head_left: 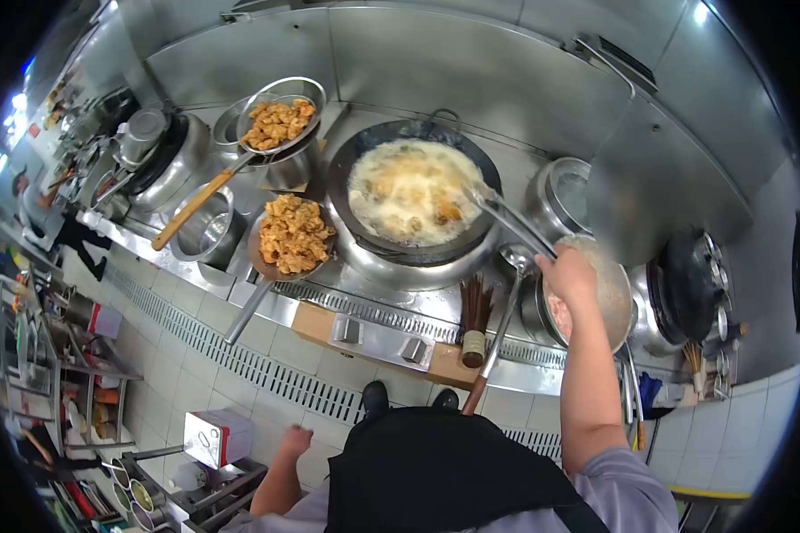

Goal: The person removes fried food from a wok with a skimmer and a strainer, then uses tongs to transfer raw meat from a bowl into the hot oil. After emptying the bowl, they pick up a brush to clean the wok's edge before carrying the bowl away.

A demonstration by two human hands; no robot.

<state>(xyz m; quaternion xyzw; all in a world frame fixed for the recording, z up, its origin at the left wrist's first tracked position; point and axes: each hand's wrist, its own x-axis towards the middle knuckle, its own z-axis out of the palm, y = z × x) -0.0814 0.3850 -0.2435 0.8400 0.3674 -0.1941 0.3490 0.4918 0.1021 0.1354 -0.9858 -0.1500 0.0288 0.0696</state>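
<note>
Head view: the wide, round black wok [340,186] of pale, bubbling oil [400,182] stood ahead and left of your right hand [571,277]. The long silver metal tongs [535,238], clamped in that hand, slanted forward-left into it; I cannot tell whether their tips gripped anything. Your left hand [295,440], its grip unclear, hung farther off, low and well apart. One small browned piece [447,211] lay just left of the tips.

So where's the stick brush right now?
In the head view, the brush is by the front edge of the counter, on the near side of the wok and just left of the ladle.
</note>
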